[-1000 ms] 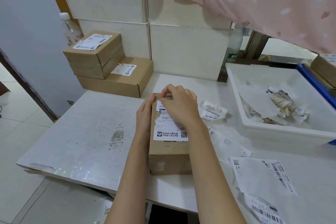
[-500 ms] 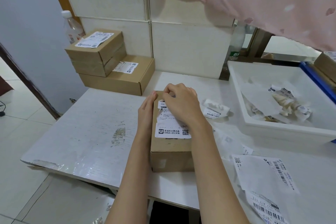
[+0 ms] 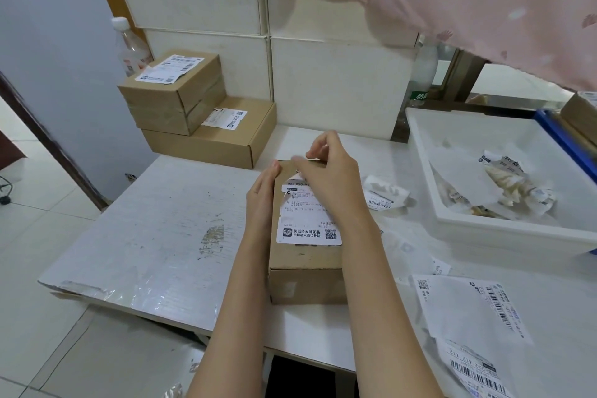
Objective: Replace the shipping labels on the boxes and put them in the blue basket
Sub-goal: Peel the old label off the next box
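Since a moment ago the right hand (image 3: 332, 181) is lifting away from the box (image 3: 307, 255), its fingers pinching the torn top edge of the label (image 3: 307, 220) and peeling it back, where before they were pressed low at that edge. Flat against the box's left side, the left hand (image 3: 263, 200) is bracing it with straight fingers and gripping nothing. Sitting on the surface (image 3: 155, 236) directly in front of the person, the box is well apart from the basket (image 3: 568, 145), whose blue edge is showing at far right behind the white tray (image 3: 504, 233).

Already the label is ripping raggedly along its left edge, so a hard or sideways pull is likely to be tearing off only a strip and leaving the lower printed part stuck. Adhesive may be taking the cardboard skin with it. If the left hand is easing off, the box could be sliding toward the scraps (image 3: 384, 194) beside it.
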The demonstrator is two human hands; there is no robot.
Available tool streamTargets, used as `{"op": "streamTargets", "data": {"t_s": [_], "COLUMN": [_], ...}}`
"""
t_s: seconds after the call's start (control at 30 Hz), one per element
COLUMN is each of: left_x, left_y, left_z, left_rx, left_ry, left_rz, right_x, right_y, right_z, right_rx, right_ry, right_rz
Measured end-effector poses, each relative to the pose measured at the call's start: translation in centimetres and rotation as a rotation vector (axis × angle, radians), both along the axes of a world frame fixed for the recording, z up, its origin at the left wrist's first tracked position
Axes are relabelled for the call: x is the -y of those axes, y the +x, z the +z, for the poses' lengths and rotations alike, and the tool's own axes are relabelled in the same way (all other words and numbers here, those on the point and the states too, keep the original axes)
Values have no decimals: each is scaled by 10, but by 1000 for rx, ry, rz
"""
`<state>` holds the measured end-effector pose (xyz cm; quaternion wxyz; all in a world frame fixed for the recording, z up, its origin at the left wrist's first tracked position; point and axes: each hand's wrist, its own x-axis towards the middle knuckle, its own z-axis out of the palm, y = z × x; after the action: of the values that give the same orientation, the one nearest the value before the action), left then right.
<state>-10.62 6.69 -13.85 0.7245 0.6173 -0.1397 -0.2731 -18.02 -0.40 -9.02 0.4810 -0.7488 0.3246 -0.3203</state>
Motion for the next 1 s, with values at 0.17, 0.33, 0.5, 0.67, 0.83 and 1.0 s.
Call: {"op": "streamTargets", "data": {"t_s": [0.17,0.33,0.5,0.67,0.83,1.0], "left_x": [0,0,0,1,-1,0], "left_y": [2,-1,-2,2,0,0], "left_z": [-2,2,5,-2,1,1], "left_rx": [0,-81,-91,-62,-38,14], "left_ry": [43,32,-3,23,16,12], "left_rz": [21,59,56,61,53,21], "right_x": [-5,-4,-1,1,0,3], "right_y": [3,5,0,0,-2,-13], "right_z": [-1,-8,-4,-2,-1,6], "right_rx": [-53,-150,-162,-181,-181,-53], "right_ry": [-72,-193,-129,-90,-137,70], "right_rz": [-99,-33,5,32,92,247]}}
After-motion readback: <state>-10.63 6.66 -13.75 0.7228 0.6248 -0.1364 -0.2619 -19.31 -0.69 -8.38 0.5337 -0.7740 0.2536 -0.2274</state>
